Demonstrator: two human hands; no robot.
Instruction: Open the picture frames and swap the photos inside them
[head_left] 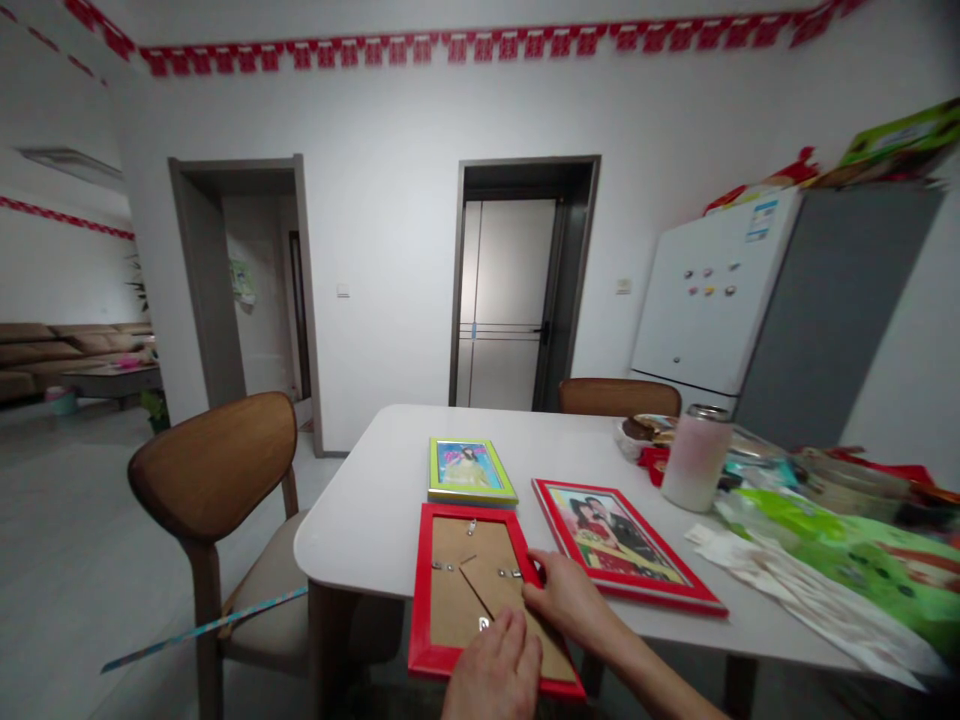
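A red picture frame (421, 620) lies face down at the table's near edge, its lower part reaching past the edge. Its brown backing board (456, 600) shows small metal clips and a dark, thin prop strip. My left hand (496, 665) rests on the lower backing beside the bottom clip, fingers bent and close together, thumb hidden. At the frame's right side, my right hand (559, 595) grips the red edge near the right clip. Another red frame (622, 545) with a couple's photo lies face up to the right. Behind is a green frame (471, 470) with a photo of a person in a yellow dress.
On the white table (360, 500), a pink-white tumbler (697, 458) stands to the right. Near it lie white gloves (795, 590), a green plastic bag (885, 580) and assorted items. A wooden chair (217, 470) stands left, another chair (619, 396) behind the table.
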